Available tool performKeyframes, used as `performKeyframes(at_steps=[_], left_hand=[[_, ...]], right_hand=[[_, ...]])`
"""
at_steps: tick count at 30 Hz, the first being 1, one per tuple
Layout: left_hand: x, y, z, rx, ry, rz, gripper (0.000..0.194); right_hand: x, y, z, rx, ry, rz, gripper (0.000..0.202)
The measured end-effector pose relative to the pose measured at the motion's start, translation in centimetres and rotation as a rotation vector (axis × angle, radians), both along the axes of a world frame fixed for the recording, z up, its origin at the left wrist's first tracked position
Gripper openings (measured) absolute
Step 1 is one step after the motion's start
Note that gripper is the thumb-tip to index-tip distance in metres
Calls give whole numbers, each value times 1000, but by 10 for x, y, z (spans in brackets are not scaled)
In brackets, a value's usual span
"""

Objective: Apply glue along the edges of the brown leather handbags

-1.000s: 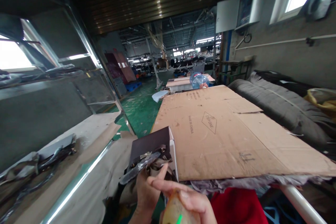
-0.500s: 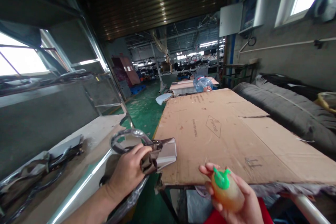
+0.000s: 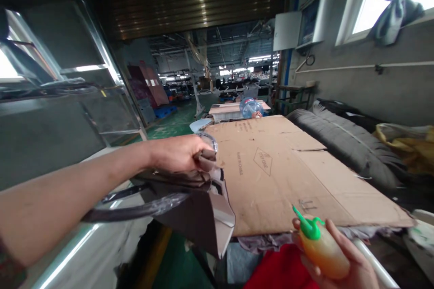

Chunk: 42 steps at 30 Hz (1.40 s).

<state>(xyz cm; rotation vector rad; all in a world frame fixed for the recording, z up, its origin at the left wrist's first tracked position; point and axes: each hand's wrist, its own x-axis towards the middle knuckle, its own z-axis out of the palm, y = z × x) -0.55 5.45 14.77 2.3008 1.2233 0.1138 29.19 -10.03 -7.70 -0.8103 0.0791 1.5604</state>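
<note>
My left hand (image 3: 181, 151) reaches across from the left and is closed on the top edge of a dark brown handbag (image 3: 193, 212). The bag hangs tilted over the near left corner of the cardboard, its pale end piece facing right. Clear plastic wraps its dark looped handle (image 3: 159, 205). The fingertips are partly hidden behind the folded material. At the lower right, my right hand (image 3: 359, 257) is wrapped round a squeeze bottle (image 3: 327, 257) of amber liquid. A green nozzle cap (image 3: 310, 229) tops it, its tip pointing up and left.
A printed cardboard sheet (image 3: 264, 189) covers the table ahead. Beyond it lies a large blue water bottle (image 3: 250, 107). Grey rolls (image 3: 335, 140) line the right side. A metal-framed rack (image 3: 111, 63) and a pale bench stand left, beside the green floor (image 3: 169, 132).
My left hand has lifted the handbag off the left bench and brought it up and right, turning it. My right hand with the squeeze bottle has shifted right. The view has turned slightly right.
</note>
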Motion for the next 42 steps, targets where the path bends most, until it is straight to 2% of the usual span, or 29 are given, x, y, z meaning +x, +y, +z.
performKeyframes(at_steps=[3,4,7,10,12,16,19,23,27,30,35,42], left_hand=[[36,26,-21,-166,106,-240,18],[48,37,-29,-181,113,-266,21],[76,72,-58,-175,88,-242,23],[97,100,-93,-171,79,-198,22],[108,108,-121,-201,75,-203,23],[122,106,-177,-308,81,-259,23],[122,107,-201,-365,71,-294,21],[115,111,-213,-415,37,-334,27],[113,108,-220,-430,1,-330,24],[113,106,-223,-404,-3,-305,21],[113,105,-221,-340,23,-267,21],[113,101,-219,-288,45,-262,12]], right_hand=[[12,-6,-5,-6,-58,-32,38],[16,-8,-9,23,-98,-33,35],[28,-9,-20,137,-223,-14,36],[36,-7,-29,208,-320,4,41],[39,-6,-32,222,-389,-29,41],[37,-4,-33,185,-649,-130,46],[36,2,-36,111,-894,-135,53],[43,20,-44,156,-1147,-36,54],[47,38,-43,345,-1379,93,42],[43,44,-37,519,-1534,82,28],[34,47,-30,716,-1589,74,15],[33,59,-36,792,-1644,95,11]])
